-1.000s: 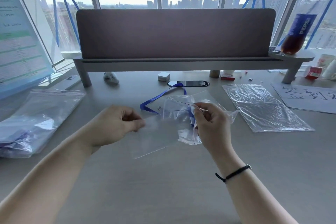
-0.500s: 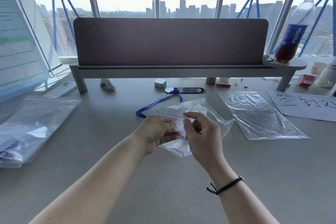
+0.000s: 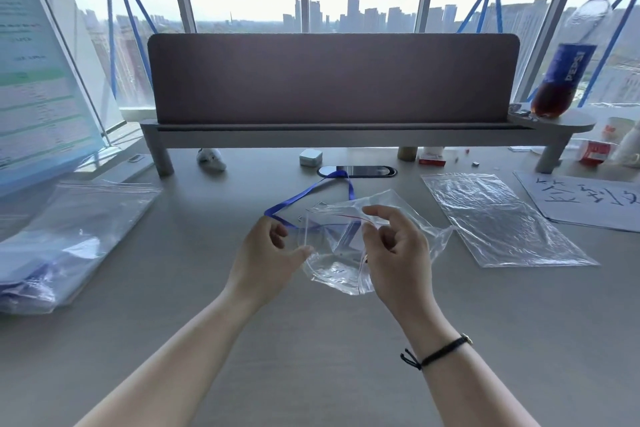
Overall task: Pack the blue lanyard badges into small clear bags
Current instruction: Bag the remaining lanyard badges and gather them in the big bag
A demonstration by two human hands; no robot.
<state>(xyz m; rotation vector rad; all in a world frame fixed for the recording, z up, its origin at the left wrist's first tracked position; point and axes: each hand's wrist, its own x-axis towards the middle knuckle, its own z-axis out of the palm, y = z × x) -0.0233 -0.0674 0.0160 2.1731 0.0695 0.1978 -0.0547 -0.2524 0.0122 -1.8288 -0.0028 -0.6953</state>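
The clear bag (image 3: 341, 253) hangs above the desk (image 3: 311, 357) between both hands, mouth facing left. The right hand (image 3: 398, 253) pinches its rim, and the left hand (image 3: 270, 253), nearer the blue lanyard (image 3: 304, 196) trailing away behind, pinches the badge's edge inside.

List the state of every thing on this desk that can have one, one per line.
small clear bag: mouth held open, off the desk
blue lanyard: mostly outside the bag, loop on the desk
left hand: grips the badge end at the bag mouth
right hand: pinches the bag's zip edge
spare clear bag: lying flat
cola bottle: upright, capped, partly full
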